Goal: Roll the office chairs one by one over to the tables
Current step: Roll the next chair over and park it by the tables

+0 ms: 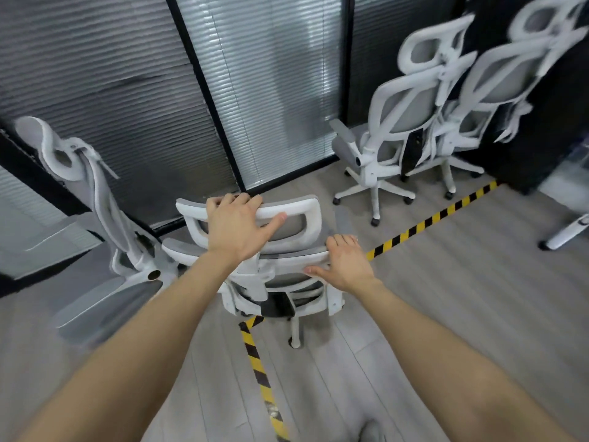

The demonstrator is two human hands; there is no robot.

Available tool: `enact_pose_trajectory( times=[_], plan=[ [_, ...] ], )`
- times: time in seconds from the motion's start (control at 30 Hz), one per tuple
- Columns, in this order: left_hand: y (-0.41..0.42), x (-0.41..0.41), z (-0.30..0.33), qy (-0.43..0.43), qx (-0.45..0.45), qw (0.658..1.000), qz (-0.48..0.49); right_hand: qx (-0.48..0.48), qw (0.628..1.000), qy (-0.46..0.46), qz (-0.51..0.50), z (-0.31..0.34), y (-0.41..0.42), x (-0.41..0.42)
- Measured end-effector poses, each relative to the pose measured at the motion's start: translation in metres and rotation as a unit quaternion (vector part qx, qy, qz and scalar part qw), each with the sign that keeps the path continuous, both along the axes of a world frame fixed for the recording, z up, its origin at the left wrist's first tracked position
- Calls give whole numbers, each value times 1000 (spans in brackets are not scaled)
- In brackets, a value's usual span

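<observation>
Right below us on the grey plank floor (414,314) sits the office chair (296,291) we are handling, its back toward us, white frame and grey mesh. Our left hand (237,229) grips the top bar of its headrest (296,215), fingers hooked over the far edge and thumb stretched along the near side. Our right hand (345,261) holds the upper rim of the backrest, fingers curled over the top, thumb pressed along the white frame. The chair stands over a strip of yellow-and-black tape (259,374), just in front of a glass wall with closed blinds (271,90). Another chair (105,215) leans just beside it on the left. Two more chairs (424,122) stand close together well apart on the right, by a dark wall. We see no tables clearly from this angle.
</observation>
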State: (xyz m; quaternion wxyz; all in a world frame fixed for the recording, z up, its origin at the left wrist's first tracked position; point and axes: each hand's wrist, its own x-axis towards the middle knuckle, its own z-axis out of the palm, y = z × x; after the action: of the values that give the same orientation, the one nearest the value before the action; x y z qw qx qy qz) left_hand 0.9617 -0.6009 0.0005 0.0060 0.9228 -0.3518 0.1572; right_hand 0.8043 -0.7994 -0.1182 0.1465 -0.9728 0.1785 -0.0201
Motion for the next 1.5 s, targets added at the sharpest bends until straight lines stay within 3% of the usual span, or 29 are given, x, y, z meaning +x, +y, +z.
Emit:
enact_pose_trajectory(
  times=[0.53, 0.97, 1.5],
  plan=[
    [63, -70, -10, -31, -52, 969, -240, 12, 977, -16, -210, 1, 118, -130],
    [57, -155, -12, -31, -121, 908, -400, -21, 936, -85, -342, -10, 195, -264],
    [-12, -225, -6, -1, -122, 827, -549, -80, 858, -138, -488, -28, 227, -344]
  ],
)
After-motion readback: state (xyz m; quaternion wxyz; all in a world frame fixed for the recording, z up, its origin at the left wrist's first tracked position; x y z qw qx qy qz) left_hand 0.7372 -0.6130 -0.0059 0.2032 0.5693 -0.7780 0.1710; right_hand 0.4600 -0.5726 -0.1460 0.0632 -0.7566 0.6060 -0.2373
